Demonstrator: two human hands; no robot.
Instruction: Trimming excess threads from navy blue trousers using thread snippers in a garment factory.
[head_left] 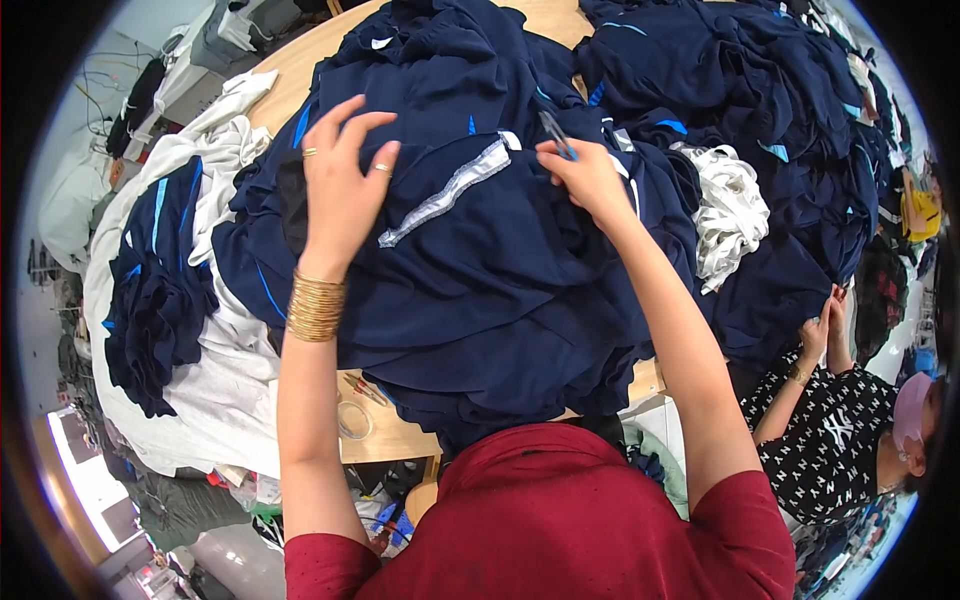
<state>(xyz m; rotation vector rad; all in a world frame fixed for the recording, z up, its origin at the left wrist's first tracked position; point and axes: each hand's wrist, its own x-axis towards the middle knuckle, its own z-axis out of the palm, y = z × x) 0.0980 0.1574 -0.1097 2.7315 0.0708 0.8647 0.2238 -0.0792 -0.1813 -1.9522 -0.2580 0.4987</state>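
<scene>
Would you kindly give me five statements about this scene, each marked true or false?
1. The right hand holds a small metal tool. True.
2. The left hand is gripping the silvery strip. False: its fingers are spread, and the strip lies on the navy fabric.
3. Gold bangles circle the left wrist. True.
4. The white bundle lies to the left of both hands. False: it lies to their right.
5. The co-worker's top is plain red. False: it is black with a white pattern.

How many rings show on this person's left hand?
2: one gold ring around a finger on the left side of the left hand; a second ring around its thumb. More may be hidden.
</scene>
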